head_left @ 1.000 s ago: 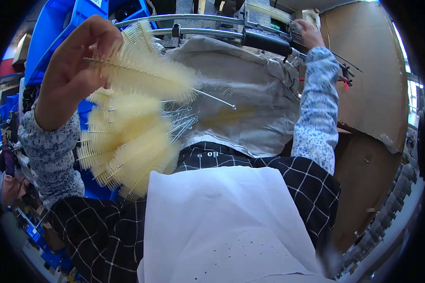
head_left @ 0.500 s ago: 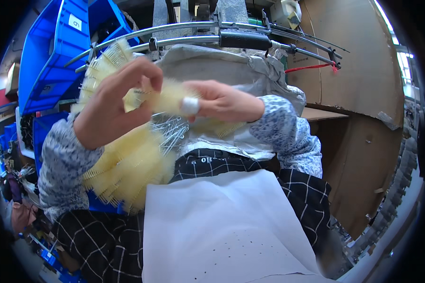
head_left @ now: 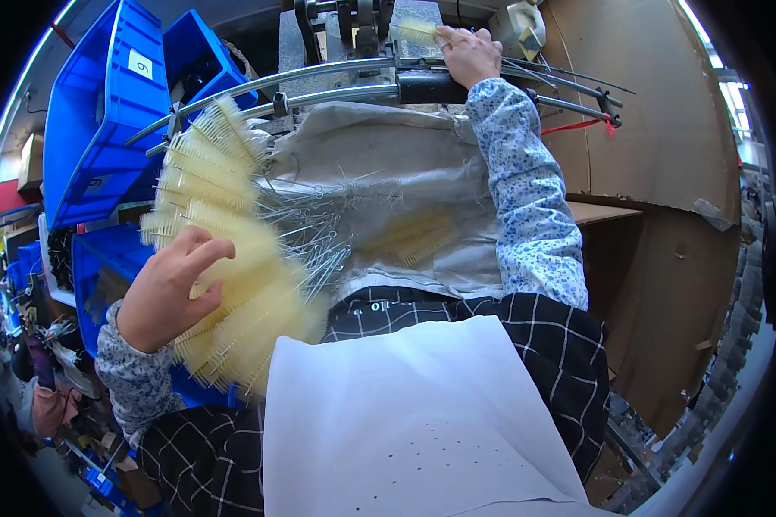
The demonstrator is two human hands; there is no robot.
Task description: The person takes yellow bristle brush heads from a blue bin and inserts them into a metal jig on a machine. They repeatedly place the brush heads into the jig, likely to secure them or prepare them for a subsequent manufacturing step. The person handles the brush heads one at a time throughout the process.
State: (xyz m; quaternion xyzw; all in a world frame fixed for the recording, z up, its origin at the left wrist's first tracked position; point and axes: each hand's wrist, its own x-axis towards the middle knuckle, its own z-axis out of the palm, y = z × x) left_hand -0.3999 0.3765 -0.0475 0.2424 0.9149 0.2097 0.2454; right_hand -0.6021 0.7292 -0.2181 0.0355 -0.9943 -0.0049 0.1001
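Note:
My right hand reaches up past the metal rails and is closed on a pale yellow bristle brush, which points left over the machine. Part of that brush is hidden by the fingers. My left hand hovers over or against the near left of a heap of similar brushes, thumb and forefinger apart, nothing seen between them. Looped wire stems fan out from the heap to the right. Another patch of yellow bristles lies on the grey cloth.
Two curved metal rails cross in front of the machine. Blue bins stand at the left, and a large cardboard sheet at the right. A white sheet covers my lap. A red strip hangs from the right rail end.
My right hand has gone from the middle up to the machine with a brush. My left hand has dropped away from it, down and left to the heap.

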